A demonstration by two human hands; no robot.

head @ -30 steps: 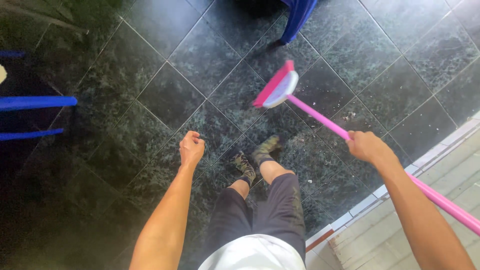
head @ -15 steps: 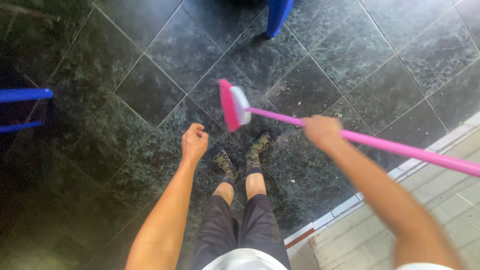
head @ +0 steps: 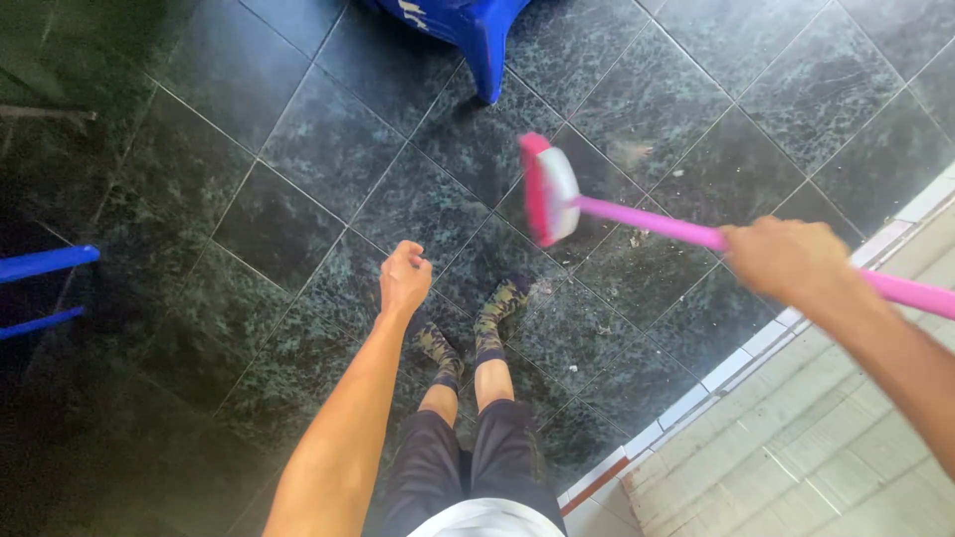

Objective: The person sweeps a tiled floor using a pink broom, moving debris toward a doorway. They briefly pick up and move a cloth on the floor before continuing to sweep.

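Observation:
My right hand (head: pixel 786 261) grips the pink handle of a broom (head: pixel 637 221) at the right. Its pink and white head (head: pixel 545 189) is blurred above the dark green tiled floor (head: pixel 318 159), ahead of my feet in patterned socks (head: pixel 497 303). Pale dust and crumbs (head: pixel 633 154) lie on the tiles just beyond the broom head. My left hand (head: pixel 405 278) hangs over the floor in a loose fist, holding nothing.
A blue plastic chair leg (head: pixel 484 45) stands at the top centre. Blue bars (head: pixel 45 264) of another piece of furniture show at the left edge. A white and red tiled step (head: pixel 756 343) borders a paler tiled floor at the lower right.
The broom head has swung right and away from my feet. My right hand has moved right along with it. The view has shifted, showing more of the blue chair.

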